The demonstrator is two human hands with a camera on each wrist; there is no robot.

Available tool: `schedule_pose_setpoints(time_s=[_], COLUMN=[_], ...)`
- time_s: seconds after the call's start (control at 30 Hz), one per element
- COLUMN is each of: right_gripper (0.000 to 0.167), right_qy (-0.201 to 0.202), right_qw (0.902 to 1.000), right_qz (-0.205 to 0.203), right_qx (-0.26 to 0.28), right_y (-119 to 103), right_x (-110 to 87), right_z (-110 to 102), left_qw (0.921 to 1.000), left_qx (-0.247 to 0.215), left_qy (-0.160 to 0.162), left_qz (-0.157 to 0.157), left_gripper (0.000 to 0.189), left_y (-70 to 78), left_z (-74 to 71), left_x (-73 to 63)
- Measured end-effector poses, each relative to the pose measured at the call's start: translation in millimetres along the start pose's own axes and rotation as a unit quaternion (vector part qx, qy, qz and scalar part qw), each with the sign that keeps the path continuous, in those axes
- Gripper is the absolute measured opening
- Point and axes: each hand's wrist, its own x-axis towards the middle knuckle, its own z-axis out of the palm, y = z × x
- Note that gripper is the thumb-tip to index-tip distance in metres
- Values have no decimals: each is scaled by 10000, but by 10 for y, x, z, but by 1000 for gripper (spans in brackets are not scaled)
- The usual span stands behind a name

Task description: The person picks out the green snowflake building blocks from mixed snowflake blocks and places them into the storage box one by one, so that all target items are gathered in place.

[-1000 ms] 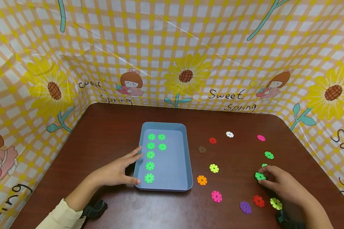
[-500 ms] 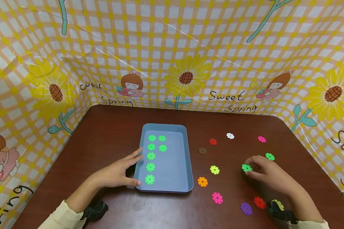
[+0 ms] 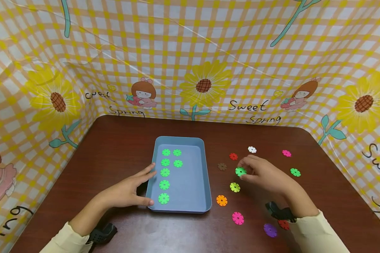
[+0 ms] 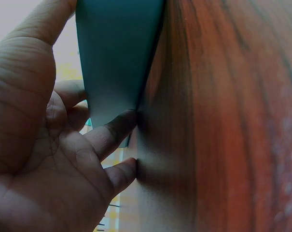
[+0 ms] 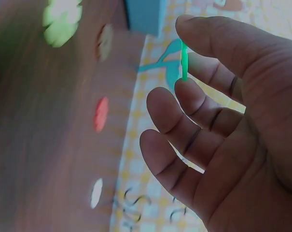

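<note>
My right hand (image 3: 262,173) pinches a green notched disc (image 3: 240,171) between thumb and fingers, over the table right of the tray. The right wrist view shows this green disc (image 5: 185,62) edge-on between the thumb and a fingertip. At the left side of the blue-grey tray (image 3: 194,207), my left hand (image 3: 126,191) is spread, its fingers and thumb against the tray wall. The left wrist view has the tray's outer wall (image 4: 118,53) beside the fingers. Inside the tray, several green discs (image 3: 164,172) form a full left column, with two more beginning a second column.
Loose discs lie on the brown table right of the tray: yellow (image 3: 235,187), orange (image 3: 221,200), brown (image 3: 222,167), white (image 3: 252,149), purple (image 3: 270,230) and others. A green disc (image 3: 295,172) lies farther right. A checked cloth (image 3: 190,45) rises behind the table.
My right hand has picked up the green disc from the right side and carried it leftward toward the tray. My left hand stays at the tray's left wall.
</note>
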Motion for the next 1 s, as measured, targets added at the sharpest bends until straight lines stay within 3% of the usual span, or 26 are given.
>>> schedule_pose_setpoints(time_s=[0.4, 1.0], right_gripper=[18, 22], right_qy=[-62, -241], right_qw=[9988, 9966], right_qz=[-372, -588], right_qx=[309, 520], right_y=[-277, -575], right_x=[494, 938], right_z=[37, 165], left_qw=[10000, 10000], left_qx=[44, 35], left_qy=[40, 51], left_qz=[10, 23], left_gripper=[97, 98], left_y=[11, -10], left_z=[-8, 8], left_x=[-10, 2])
